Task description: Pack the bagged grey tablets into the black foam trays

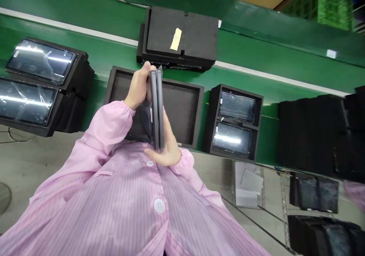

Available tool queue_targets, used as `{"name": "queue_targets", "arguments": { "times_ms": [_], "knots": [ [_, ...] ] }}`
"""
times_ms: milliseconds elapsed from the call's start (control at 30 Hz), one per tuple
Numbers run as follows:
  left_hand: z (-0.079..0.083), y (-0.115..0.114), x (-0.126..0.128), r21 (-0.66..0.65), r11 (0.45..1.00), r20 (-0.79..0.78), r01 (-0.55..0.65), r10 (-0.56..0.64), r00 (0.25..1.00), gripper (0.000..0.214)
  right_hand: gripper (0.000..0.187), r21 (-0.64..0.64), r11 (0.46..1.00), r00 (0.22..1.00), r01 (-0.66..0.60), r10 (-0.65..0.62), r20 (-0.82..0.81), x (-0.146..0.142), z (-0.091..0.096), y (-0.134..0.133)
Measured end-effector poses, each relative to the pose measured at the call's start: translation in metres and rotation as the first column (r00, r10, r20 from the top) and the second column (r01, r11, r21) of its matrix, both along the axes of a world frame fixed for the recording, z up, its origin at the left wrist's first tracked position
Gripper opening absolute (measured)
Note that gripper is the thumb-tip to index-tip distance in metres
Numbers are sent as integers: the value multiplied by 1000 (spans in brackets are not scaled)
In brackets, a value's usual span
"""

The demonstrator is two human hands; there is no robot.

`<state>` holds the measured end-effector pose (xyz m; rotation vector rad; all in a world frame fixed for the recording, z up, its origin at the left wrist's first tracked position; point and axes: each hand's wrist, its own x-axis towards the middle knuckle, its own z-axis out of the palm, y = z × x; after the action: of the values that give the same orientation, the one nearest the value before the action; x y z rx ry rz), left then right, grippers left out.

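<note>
Two flat, dark tablet-like devices (157, 111) are held on edge, face to face, in front of my chest. My left hand (138, 87) grips them near their far end, its fingers partly hidden behind them. Around the near end, my right hand (168, 146) is closed, with the thumb on the near side and the fingers along the right face. Beneath the devices lies a black foam tray (182, 111), its bare floor visible on the right.
Behind the tray are stacked black foam trays (196, 32) with a yellow label (176, 39). To the right, a two-slot tray (207, 123) holds two screens. Stacked trays with film-covered screens (42, 60) stand left; black stacks (308, 130) stand far right on the green bench (273, 73).
</note>
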<state>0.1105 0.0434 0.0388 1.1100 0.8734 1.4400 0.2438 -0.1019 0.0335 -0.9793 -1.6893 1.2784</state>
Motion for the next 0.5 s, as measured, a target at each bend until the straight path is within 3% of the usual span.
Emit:
{"name": "queue_targets", "arguments": {
  "times_ms": [100,333,433,500],
  "knots": [
    [0,-2,2,15,1000,-6,0,0,1000,63,107,30,999,999,-15,16,-43,6,21,-6],
    [3,-9,3,14,1000,-44,-19,20,999,59,90,-164,979,993,118,-119,4,-4,36,-3],
    [-7,-18,4,32,978,-69,-204,206,976,49,85,-177,980,994,90,-77,76,-6,38,-3],
    [-23,-26,5,-69,914,-51,-399,396,917,31,82,-126,990,993,61,-47,108,-4,38,-4]
  ]
}}
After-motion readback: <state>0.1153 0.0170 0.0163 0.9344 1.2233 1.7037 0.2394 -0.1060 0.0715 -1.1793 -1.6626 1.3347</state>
